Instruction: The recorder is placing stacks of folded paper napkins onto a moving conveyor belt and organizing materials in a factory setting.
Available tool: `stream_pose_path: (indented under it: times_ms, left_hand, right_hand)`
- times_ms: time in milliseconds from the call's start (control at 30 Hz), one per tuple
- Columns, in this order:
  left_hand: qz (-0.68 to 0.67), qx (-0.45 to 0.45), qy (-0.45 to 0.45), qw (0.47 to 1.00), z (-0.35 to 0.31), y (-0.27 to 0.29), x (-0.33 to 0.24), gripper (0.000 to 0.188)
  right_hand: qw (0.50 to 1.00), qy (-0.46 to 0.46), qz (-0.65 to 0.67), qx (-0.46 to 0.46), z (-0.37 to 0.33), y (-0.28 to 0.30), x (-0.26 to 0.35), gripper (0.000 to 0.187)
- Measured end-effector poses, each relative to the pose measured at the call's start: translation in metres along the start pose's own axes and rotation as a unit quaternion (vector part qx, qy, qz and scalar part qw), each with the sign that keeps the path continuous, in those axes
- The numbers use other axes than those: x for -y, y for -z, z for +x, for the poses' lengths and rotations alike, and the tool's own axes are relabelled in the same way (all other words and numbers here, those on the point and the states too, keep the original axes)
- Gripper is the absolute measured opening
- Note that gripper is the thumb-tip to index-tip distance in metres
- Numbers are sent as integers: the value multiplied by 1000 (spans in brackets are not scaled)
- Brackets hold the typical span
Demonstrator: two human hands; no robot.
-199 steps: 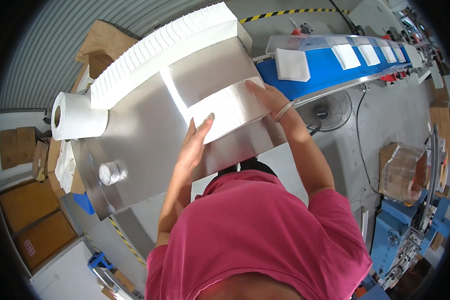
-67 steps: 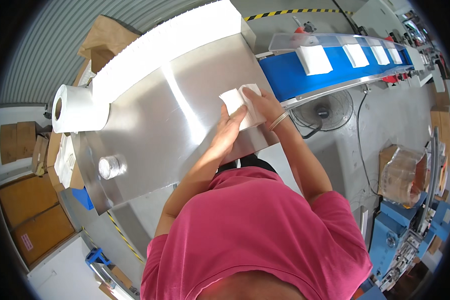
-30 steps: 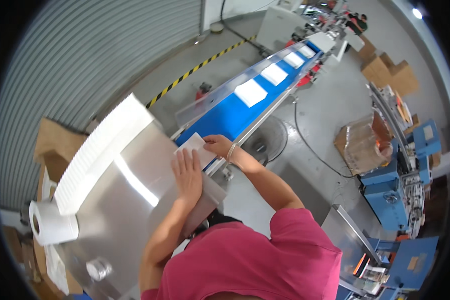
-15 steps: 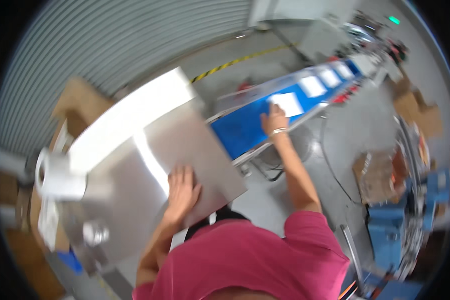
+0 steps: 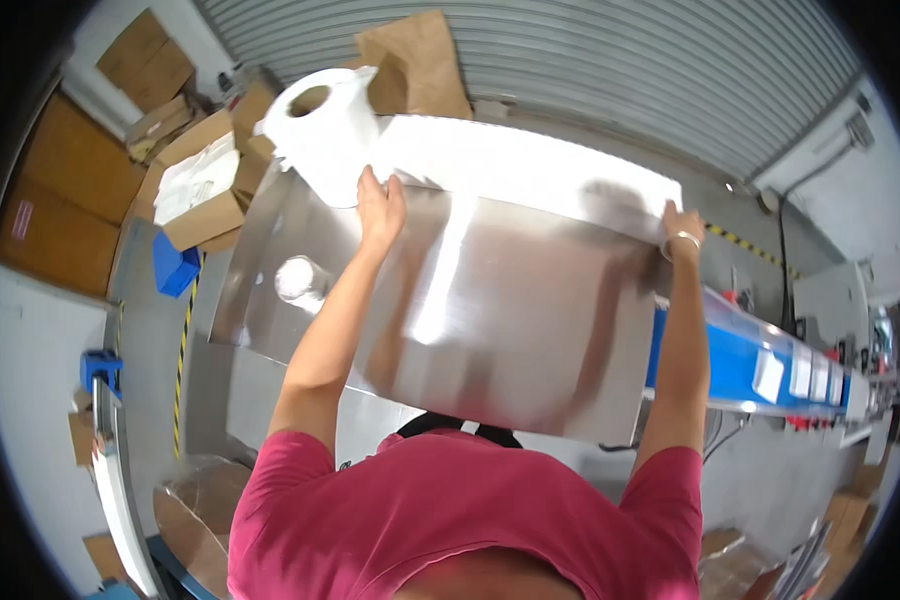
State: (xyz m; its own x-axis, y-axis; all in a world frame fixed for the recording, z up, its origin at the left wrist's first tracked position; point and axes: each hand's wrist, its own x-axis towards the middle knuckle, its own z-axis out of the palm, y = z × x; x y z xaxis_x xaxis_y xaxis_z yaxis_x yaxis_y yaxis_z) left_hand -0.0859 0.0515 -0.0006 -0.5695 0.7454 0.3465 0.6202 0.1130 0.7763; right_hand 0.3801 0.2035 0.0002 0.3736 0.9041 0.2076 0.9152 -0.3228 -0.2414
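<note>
Head view shows me a steel table (image 5: 490,320), and along its far edge lies a long white stack (image 5: 530,165) of what look like folded sheets, running from the far left corner almost to the far right corner. It glares so hard that I cannot make out single sheets. I judge it light but soft and loose: lifted from the middle it would sag or fan apart, so it wants pressing inward from both ends, or sliding along the steel.

A big white paper roll (image 5: 320,135) stands at the far left corner, touching the stack's left end. A small round tin (image 5: 300,278) sits near the left edge, apart from everything. Off the right edge a blue belt (image 5: 740,365) carries small white pieces away.

My left hand (image 5: 380,205) rests at the stack's left end beside the roll, fingers together and flat against it. My right hand (image 5: 682,225) is at the right end, fingers curled over it. Whether either truly grips, I cannot tell.
</note>
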Motion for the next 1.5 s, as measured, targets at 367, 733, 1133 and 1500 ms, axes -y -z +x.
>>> stream_pose_path:
  times_ms: [367, 733, 1133, 1500]
  left_hand:
    - [-62, -238, 220, 944, 49, -65, 3, 46]
    - [-229, -248, 303, 891, 59, -84, 10, 41]
    - [-109, -97, 162, 976, 58, -70, 15, 35]
    - [-229, 101, 236, 939, 96, -38, 10, 76]
  right_hand:
    - [995, -14, -86, 37, -14, 19, 52, 44]
    - [985, -49, -67, 152, 12, 36, 56, 56]
    - [982, -6, -52, 179, 24, 22, 52, 62]
    - [979, 63, 14, 196, 37, 1, 36, 85]
